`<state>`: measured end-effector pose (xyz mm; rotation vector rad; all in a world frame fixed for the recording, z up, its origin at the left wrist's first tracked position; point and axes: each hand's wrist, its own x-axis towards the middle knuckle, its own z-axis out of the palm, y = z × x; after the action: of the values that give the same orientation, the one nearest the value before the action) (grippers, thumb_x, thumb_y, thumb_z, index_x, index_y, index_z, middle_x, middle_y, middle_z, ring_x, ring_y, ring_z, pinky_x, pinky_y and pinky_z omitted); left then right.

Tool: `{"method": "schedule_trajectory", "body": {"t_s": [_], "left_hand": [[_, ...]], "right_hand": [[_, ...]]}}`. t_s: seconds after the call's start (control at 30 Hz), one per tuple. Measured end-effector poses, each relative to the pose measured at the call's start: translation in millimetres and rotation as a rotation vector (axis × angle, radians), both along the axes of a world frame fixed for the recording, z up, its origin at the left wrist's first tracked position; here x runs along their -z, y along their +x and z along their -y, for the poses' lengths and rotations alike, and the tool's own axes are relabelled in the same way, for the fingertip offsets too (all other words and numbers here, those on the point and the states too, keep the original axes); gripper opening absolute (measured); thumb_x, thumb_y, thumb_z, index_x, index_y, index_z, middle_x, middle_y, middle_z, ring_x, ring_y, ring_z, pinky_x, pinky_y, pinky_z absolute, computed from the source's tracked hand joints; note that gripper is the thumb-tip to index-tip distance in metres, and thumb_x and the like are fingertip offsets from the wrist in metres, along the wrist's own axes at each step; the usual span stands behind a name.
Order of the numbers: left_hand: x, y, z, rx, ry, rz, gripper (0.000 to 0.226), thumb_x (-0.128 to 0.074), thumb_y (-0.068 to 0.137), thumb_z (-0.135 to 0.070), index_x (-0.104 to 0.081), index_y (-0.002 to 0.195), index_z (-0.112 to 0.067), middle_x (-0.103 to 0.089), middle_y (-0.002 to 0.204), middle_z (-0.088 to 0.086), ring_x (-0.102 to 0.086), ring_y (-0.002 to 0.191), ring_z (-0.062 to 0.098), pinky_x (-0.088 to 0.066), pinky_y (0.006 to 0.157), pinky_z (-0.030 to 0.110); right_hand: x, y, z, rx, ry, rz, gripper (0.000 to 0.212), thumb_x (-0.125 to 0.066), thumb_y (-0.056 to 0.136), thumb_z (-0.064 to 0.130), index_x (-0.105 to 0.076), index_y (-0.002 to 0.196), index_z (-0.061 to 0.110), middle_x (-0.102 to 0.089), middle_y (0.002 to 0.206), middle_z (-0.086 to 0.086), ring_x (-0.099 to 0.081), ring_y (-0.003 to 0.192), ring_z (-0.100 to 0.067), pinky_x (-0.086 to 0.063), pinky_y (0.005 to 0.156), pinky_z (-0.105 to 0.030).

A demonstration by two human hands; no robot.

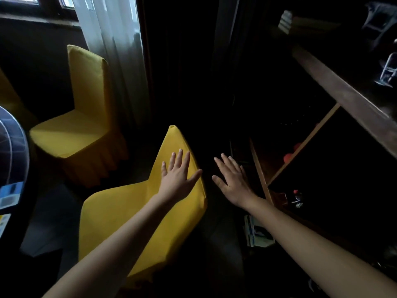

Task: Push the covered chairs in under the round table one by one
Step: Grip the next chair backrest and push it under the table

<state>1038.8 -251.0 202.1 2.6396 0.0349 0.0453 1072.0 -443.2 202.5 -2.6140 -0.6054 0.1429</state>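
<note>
left hand [178, 176] flat, maybe touching near chair [133, 214] | right hand [233, 179] spread, empty

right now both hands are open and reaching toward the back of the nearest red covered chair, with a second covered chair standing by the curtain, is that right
Not quite: the cover is yellow, not red. The head view shows the left hand and right hand open with fingers spread, reaching toward the back of the nearest yellow covered chair, and a second yellow chair standing by the curtain.

Dim room; sheer curtain [111, 29] by window [32, 0]; dark shelving [343, 87] right.
</note>
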Motion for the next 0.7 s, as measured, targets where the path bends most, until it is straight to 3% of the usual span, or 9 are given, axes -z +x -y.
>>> {"method": "schedule_trajectory", "body": {"t_s": [0.1, 0.37, 0.47, 0.6, 0.7], "left_hand": [[-5.0, 30.6, -3.2, -0.013, -0.01, 0.03, 0.071, -0.033, 0.094, -0.053, 0.001, 0.149, -0.025, 0.009, 0.158, 0.002, 0.019, 0.141, 0.014, 0.018, 0.11, 0.037], [13.4, 71.7, -33.1, -0.168, 0.094, -0.016, 0.079, -0.034, 0.091, -0.06, 0.003, 0.15, -0.022, 0.008, 0.159, 0.002, 0.017, 0.143, 0.018, 0.014, 0.114, 0.043], [20.7, 84.0, -45.0, -0.31, 0.108, -0.094, 0.079, -0.032, 0.09, -0.061, 0.004, 0.15, -0.024, 0.01, 0.159, 0.0, 0.017, 0.144, 0.018, 0.013, 0.114, 0.042], [13.8, 111.5, -63.0, -0.547, 0.071, -0.187, 0.078, -0.033, 0.091, -0.06, 0.002, 0.15, -0.023, 0.008, 0.159, 0.001, 0.013, 0.145, 0.019, 0.008, 0.116, 0.044], [10.2, 128.4, -63.3, -0.646, 0.033, -0.192, 0.078, -0.032, 0.091, -0.06, 0.001, 0.15, -0.023, 0.008, 0.159, 0.0, 0.012, 0.145, 0.018, 0.006, 0.116, 0.044]], "right_hand": [[-2.0, 35.1, -5.5, -0.036, 0.015, 0.026, 0.088, -0.008, 0.076, 0.075, -0.014, 0.15, 0.028, -0.002, 0.161, 0.002, 0.006, 0.147, -0.016, 0.004, 0.117, -0.042], [21.5, 115.8, -42.3, -0.158, -0.013, -0.039, 0.069, -0.023, 0.088, 0.058, -0.015, 0.15, 0.03, -0.003, 0.161, 0.003, 0.006, 0.147, -0.015, 0.002, 0.119, -0.044], [30.1, 150.9, -68.3, -0.297, -0.103, -0.052, 0.068, -0.023, 0.089, 0.058, -0.013, 0.15, 0.03, -0.001, 0.161, 0.003, 0.007, 0.147, -0.016, 0.002, 0.119, -0.046], [27.2, 207.9, -111.0, -0.535, -0.154, -0.028, 0.062, -0.038, 0.096, 0.05, -0.016, 0.15, 0.029, -0.003, 0.161, 0.002, 0.004, 0.148, -0.018, -0.001, 0.119, -0.049], [23.7, 241.9, -138.9, -0.771, -0.186, 0.007, 0.061, -0.041, 0.094, 0.055, -0.022, 0.148, 0.033, -0.005, 0.161, 0.004, 0.005, 0.147, -0.016, -0.002, 0.118, -0.049]]}}
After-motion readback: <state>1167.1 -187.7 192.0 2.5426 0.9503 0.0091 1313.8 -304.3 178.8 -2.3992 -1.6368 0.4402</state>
